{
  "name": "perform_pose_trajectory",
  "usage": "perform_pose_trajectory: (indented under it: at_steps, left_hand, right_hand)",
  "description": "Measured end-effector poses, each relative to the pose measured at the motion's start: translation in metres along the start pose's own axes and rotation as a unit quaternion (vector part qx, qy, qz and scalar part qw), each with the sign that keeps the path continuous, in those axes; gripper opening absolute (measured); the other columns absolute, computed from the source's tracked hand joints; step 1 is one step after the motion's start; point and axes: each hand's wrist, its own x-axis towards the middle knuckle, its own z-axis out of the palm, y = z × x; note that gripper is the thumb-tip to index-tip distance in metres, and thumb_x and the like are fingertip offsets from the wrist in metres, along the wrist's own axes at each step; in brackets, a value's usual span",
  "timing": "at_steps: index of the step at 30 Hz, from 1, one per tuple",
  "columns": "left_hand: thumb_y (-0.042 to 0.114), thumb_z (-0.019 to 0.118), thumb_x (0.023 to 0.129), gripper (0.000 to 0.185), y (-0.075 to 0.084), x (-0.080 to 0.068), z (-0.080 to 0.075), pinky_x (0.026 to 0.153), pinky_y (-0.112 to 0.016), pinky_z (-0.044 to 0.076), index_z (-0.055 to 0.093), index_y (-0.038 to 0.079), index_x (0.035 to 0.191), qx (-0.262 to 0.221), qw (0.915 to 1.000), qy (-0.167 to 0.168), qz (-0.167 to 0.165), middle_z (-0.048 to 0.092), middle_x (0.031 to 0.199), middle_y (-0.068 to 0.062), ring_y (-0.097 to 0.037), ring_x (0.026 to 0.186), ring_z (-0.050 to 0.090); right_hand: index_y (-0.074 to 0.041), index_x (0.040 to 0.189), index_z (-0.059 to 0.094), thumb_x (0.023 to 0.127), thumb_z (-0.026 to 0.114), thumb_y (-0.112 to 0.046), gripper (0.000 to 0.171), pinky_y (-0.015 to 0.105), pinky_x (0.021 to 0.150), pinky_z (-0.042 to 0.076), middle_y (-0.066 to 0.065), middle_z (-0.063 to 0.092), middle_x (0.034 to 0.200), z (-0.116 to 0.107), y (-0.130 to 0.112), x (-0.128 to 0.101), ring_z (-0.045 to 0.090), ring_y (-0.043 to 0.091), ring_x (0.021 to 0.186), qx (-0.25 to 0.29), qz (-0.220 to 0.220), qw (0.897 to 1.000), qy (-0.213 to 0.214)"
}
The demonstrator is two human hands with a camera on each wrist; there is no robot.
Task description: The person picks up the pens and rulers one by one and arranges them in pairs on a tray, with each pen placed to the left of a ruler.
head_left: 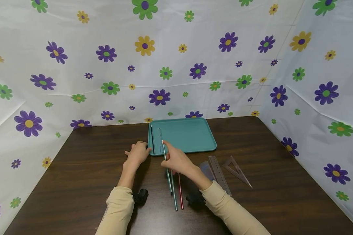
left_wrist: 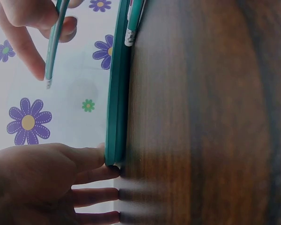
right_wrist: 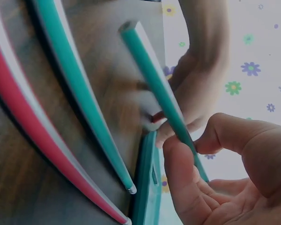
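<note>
My right hand (head_left: pixel 177 160) pinches a light, stiff teal pencil (head_left: pixel 165 161) mid-shaft; my left hand (head_left: pixel 137 153), fingers straight, steadies the tray (head_left: pixel 191 133) on the desk (head_left: pixel 76 169).

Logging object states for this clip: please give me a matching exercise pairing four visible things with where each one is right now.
Things:
1. teal pencil
2. red pencil
3. left hand
4. triangle ruler

Places:
A. flat on the table, right of the straight ruler
B. fingers against the teal tray edge
C. pinched in the right hand
D. lying on the table beside another teal pencil

Pairs: 1-C, 2-D, 3-B, 4-A
</note>
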Motion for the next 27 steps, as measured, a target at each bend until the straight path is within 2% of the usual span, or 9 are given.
perform_pose_trajectory:
  at_steps: [7, 11, 17, 27]
  left_hand:
    - [0.029, 0.052, 0.104, 0.05, 0.001, 0.001, 0.0, 0.103, -0.085, 0.014, 0.049, -0.001, 0.144, -0.001, 1.0, 0.003, -0.006, 0.04, 0.152, -0.027, -0.053, 0.141, 0.029]
    - [0.029, 0.051, 0.104, 0.051, 0.0, 0.001, 0.0, 0.103, -0.085, 0.013, 0.049, -0.001, 0.144, -0.002, 1.0, 0.001, -0.007, 0.039, 0.152, -0.027, -0.053, 0.141, 0.028]
    - [0.029, 0.052, 0.104, 0.051, 0.0, 0.001, 0.001, 0.104, -0.085, 0.013, 0.048, -0.001, 0.145, -0.001, 1.0, -0.002, -0.008, 0.037, 0.153, -0.027, -0.053, 0.142, 0.027]
    - [0.028, 0.052, 0.104, 0.05, -0.001, 0.0, 0.0, 0.104, -0.085, 0.013, 0.048, -0.001, 0.145, -0.003, 1.0, 0.0, 0.0, 0.038, 0.153, -0.027, -0.054, 0.141, 0.028]
  right_hand:
    - [-0.015, 0.16, 0.017, 0.092, 0.065, -0.004, 0.084, 0.044, 0.052, 0.058, 0.014, 0.057, 0.086, -0.008, 0.002, 0.004, 0.062, 0.036, 0.057, 0.043, 0.01, 0.999, -0.019]
    - [-0.015, 0.161, 0.016, 0.093, 0.062, -0.002, 0.084, 0.047, 0.054, 0.059, 0.015, 0.054, 0.093, -0.012, 0.004, 0.007, 0.061, 0.03, 0.056, 0.067, 0.016, 0.997, -0.02]
    - [-0.014, 0.161, 0.014, 0.087, 0.066, 0.001, 0.092, 0.046, 0.054, 0.059, 0.024, 0.05, 0.113, -0.017, 0.007, 0.015, 0.056, 0.024, 0.051, 0.079, 0.03, 0.996, -0.001]
    - [-0.011, 0.161, 0.015, 0.083, 0.067, 0.005, 0.095, 0.043, 0.054, 0.059, 0.018, 0.047, 0.11, -0.024, 0.01, 0.027, 0.051, 0.016, 0.048, 0.07, 0.035, 0.997, 0.007]
